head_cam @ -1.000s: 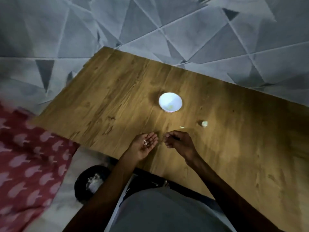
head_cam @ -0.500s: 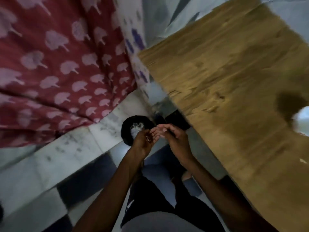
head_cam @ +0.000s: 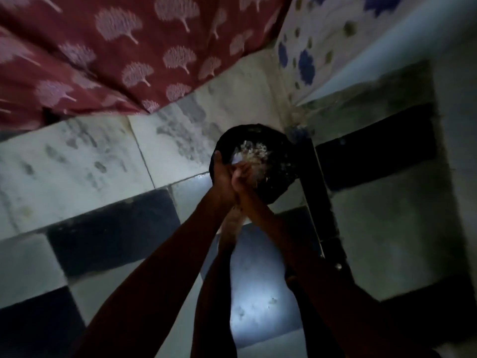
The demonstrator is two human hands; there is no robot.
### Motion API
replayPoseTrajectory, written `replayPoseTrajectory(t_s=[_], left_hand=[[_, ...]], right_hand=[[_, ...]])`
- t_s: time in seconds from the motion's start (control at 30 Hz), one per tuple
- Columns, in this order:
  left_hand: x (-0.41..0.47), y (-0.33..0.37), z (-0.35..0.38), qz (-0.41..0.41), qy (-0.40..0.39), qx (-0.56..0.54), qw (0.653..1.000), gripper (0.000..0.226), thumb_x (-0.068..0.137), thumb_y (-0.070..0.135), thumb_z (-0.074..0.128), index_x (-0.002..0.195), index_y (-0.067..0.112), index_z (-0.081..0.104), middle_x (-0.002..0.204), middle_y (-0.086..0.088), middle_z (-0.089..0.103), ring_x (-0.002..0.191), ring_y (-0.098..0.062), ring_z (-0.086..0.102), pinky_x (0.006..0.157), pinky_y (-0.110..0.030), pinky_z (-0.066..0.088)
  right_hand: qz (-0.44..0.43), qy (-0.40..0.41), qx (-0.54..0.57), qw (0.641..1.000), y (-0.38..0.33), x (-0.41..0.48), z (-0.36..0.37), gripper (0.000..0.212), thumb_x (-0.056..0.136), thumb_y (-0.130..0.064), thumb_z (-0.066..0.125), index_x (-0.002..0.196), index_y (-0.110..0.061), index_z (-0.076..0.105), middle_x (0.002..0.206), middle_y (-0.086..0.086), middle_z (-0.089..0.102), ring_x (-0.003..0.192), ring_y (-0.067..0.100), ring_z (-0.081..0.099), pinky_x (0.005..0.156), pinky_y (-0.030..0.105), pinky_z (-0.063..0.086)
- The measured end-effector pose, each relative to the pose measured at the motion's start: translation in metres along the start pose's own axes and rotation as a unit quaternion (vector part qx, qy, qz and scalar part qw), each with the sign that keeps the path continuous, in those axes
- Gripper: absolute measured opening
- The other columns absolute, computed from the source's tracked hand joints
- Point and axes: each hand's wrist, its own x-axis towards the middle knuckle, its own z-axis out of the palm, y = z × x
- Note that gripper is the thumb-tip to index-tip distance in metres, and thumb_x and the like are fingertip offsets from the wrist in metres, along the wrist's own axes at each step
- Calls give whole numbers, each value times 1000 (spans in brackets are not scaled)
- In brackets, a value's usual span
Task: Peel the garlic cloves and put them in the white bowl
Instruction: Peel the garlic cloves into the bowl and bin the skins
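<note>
Left hand (head_cam: 222, 174), right hand (head_cam: 243, 180) moved over round black bin (head_cam: 282, 151).

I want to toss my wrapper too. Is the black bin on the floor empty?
Not empty. The black bin has a pale flaky pile inside; what the flakes are is too blurred to tell.

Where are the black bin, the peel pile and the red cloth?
black bin (head_cam: 282, 153): head view, inner wall, right side
peel pile (head_cam: 254, 152): head view, middle of the pale heap
red cloth (head_cam: 103, 63): head view, upper-left stretch of the fabric
</note>
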Motion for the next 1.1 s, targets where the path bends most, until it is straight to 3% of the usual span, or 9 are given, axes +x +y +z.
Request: replayPoseTrajectory(t_s=[0.1,0.2,0.3,0.43,0.5,0.6,0.77,0.87,1.1], left_hand=[[43,0,-22,-15,-47,-14,999,79,91,71,30,147,17,41,147,-6,44,141,-28,37,114,-39,30],[53,-1,-20,-21,-65,-10,998,85,83,76,39,147,20,41,152,-7,40,138,-31,41,118,-46,26],[38,1,-7,-3,-56,-16,998,74,92,70,31,146,20,40,146,-5,44,135,-32,42,115,-40,28],[-11,-6,17,-29,-88,-43,995,79,92,73,28,147,18,39,153,-13,36,136,-33,40,110,-45,33],[-45,-9,26,-35,-69,-37,996,78,90,73,33,145,18,41,145,-10,46,127,-27,48,93,-45,44],[-114,-15,38,-4,-32,35,999,74,91,70,36,145,19,44,143,-4,49,133,-22,45,104,-39,35],[-255,-31,87,-1,-35,156,987,45,99,51,40,121,16,57,110,-4,65,95,-18,63,87,-32,46],[-354,-54,132,29,-63,239,969,37,102,34,40,126,12,57,111,-5,67,97,-16,63,89,-29,46],[-523,-167,233,70,-149,363,917,25,101,25,45,107,11,65,93,-3,71,86,-16,66,82,-29,49]], right_hand=[[114,3,93,989,39,79,9,47,109,-23,26,150,-1,31,152,18,36,144,29,30,114,27,26],[89,32,11,995,68,99,1,47,109,-21,25,152,-1,27,158,22,26,148,32,22,121,37,10],[24,40,82,996,55,75,5,47,107,-35,34,147,-12,44,152,12,42,141,25,37,119,36,25],[57,-1,46,997,41,46,-10,58,105,-42,35,153,-10,27,159,13,28,147,28,25,120,42,20],[91,31,16,995,36,28,-33,63,104,-43,35,155,-8,20,162,12,20,150,29,15,122,44,12],[77,125,107,983,-2,-38,-58,47,107,-29,37,146,-4,40,149,15,42,138,23,38,109,20,25],[-12,167,222,961,-87,-194,-100,24,91,-45,51,112,-40,62,111,-10,68,104,10,64,94,32,51],[-61,204,260,942,-135,-300,-149,22,92,-30,59,114,-31,61,109,-10,69,100,4,65,85,21,51],[-94,312,342,881,-140,-495,-272,20,95,-20,64,115,-19,65,102,8,73,92,19,69,76,30,55]])
